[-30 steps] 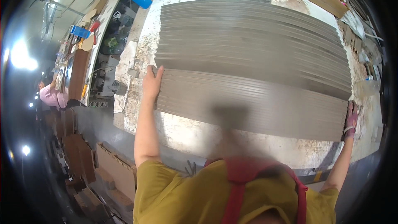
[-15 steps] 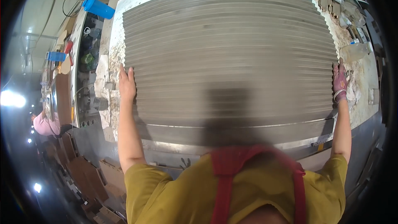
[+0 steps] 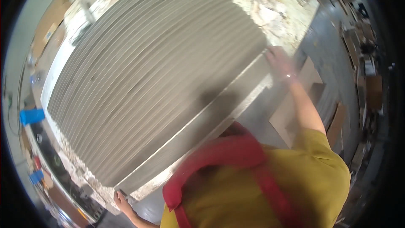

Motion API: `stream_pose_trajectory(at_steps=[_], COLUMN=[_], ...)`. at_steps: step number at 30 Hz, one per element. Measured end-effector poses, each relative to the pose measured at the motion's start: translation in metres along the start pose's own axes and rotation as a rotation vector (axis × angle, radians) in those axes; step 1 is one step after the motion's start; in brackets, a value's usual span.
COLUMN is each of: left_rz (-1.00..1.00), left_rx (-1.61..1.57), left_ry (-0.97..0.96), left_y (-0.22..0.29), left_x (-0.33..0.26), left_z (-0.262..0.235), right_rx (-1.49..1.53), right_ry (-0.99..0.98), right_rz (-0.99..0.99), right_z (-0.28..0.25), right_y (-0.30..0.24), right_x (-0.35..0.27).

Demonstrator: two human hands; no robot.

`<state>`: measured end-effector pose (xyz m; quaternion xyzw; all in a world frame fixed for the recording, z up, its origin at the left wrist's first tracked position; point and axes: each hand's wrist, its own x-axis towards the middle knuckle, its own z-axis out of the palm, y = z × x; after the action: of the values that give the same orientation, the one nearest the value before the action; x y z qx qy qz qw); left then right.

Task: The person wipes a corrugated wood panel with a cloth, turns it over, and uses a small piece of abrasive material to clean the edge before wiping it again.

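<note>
Half a second ago the grey slab ran level across the view with a hand on each short end; now the whole scene has swung, so its long axis runs diagonally — from the lower left up to the upper right. That large grey tile [image 3: 168, 71], ribbed with fine parallel ridges along its length, lies flat on the mortar-spattered tabletop [image 3: 291, 12] and covers most of it. Its near long edge [image 3: 198, 139] faces the person in the yellow shirt [image 3: 295, 185] with red straps.

At the upper-right end, the right hand [image 3: 279, 62] presses on the tile's corner, fingers spread over the edge, blurred with motion. At the lower-left end, the left hand [image 3: 121, 200] has its fingers curled against the opposite corner, gripping it from below the tabletop's lip.

A blue box [image 3: 31, 116] sits well apart at the left rim — beside a cluttered bench. Cardboard pieces [image 3: 337, 118] lie on the floor to the right.
</note>
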<state>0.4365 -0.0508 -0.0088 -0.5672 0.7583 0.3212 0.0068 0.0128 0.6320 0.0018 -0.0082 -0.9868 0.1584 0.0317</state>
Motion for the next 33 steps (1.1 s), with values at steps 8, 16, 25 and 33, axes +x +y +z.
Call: stream_pose_trajectory(at_steps=[8,16,25,33], left_rz=[0.253,0.259,-0.075,0.028], left_rx=[0.08,0.195,-0.047,-0.679], left_ry=[0.134,0.004,0.082,0.157], left_y=[-0.013,0.063,0.102,0.046], left_x=[0.031,0.034,0.022,0.058], left_z=[-0.009,-0.024,-0.033,-0.005], right_rx=[0.484,0.359,0.956,0.957], right_ry=[0.054,-0.122,0.052,0.135], right_rz=[0.364,0.256,0.4,0.467], right_z=[0.002,-0.036,-0.038,0.018], right_y=[0.021,0.014,0.014,0.026], right_x=[-0.005,0.055,0.063,0.051])
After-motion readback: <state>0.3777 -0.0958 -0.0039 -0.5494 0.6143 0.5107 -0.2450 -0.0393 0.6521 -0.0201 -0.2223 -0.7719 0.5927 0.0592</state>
